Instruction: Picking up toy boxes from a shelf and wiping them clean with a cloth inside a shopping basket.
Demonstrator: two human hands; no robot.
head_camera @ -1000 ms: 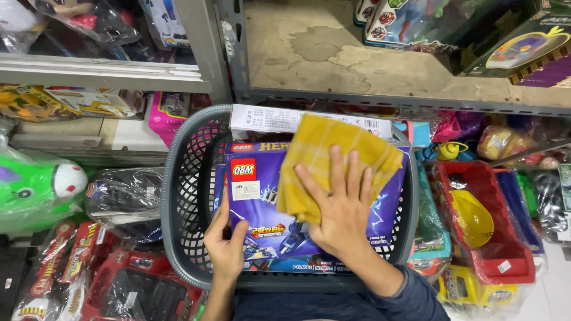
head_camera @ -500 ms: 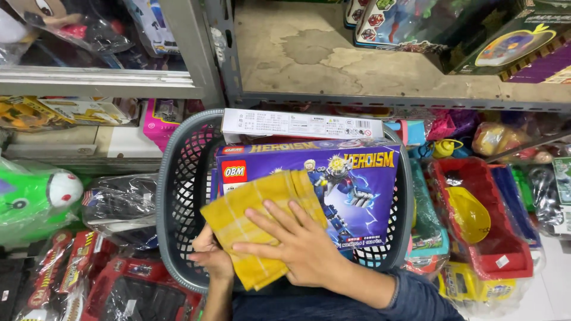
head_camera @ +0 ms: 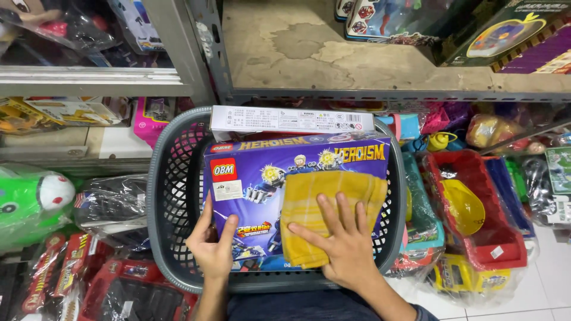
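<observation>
Setting: crowded toy shop aisle, seen from above; I look down onto a grey metal shelf (head_camera: 380,59) with a worn, stained board, and packed goods on every side.
Basket: a grey plastic mesh basket (head_camera: 172,178) sits right below me, in front of the shelf, its rim close to my body.
Purple box: a large purple toy box (head_camera: 256,190) with bright figures printed on it lies flat across the basket, filling most of the opening.
White box: a long white carton (head_camera: 285,120) lies at the far rim of the basket, just beyond the purple box.
Cloth: a yellow checked cloth (head_camera: 315,202) is spread on the right half of the purple box's face.
Left hand: my left hand (head_camera: 213,249) grips the near left edge of the purple box, thumb on top and fingers curled round the edge, clamped on it.
Right hand: my right hand (head_camera: 345,244) lies flat on the cloth, fingers spread wide, palm pressing the cloth against the box; it grasps nothing.
Hands together: they are apart, one at each side of the box's near edge.
Right side: a red plastic tray (head_camera: 499,238) holding a yellow scoop-shaped toy (head_camera: 464,205) stands on the floor just beside the basket.
Left side: a green plush toy (head_camera: 27,205) and bagged red toys (head_camera: 71,273) lie near the basket.
</observation>
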